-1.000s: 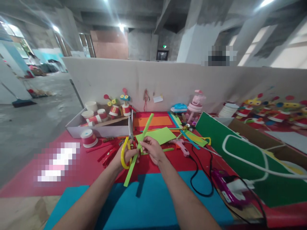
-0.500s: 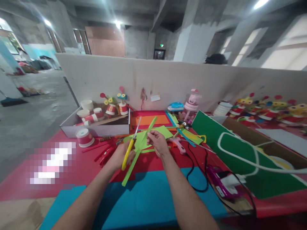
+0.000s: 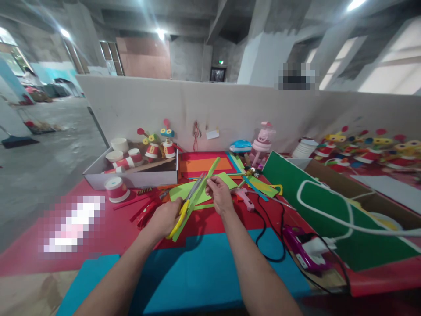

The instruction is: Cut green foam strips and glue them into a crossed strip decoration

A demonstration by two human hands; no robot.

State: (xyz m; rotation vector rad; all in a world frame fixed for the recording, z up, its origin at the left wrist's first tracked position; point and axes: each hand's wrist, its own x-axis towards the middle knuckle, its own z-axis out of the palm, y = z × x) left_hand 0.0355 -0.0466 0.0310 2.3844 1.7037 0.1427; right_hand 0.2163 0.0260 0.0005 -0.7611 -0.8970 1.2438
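Note:
My left hand (image 3: 167, 218) is closed round the yellow handles of a pair of scissors (image 3: 181, 219), whose blades point up and away along a strip. Between the fingers of my right hand (image 3: 218, 192) is pinched that light green paper strip (image 3: 213, 167), slanting from upper right to lower left. The blades lie against the strip; I cannot tell whether they are cutting it. Beneath both hands, light green paper sheets (image 3: 228, 179) rest on the red table. A pink glue gun (image 3: 245, 198) lies just right of my right hand.
At the back left stands a white box (image 3: 141, 179) of paper cups and cup figures. A red and white cup (image 3: 116, 190) sits before it. Blue sheets (image 3: 210, 267) cover the front. On the right are a purple power strip (image 3: 304, 252), black cords and a green board (image 3: 315, 210).
The scissors have turned and moved right, so their blades now lie along the green strip. My right hand has shifted slightly right with the strip, whose lower end has risen.

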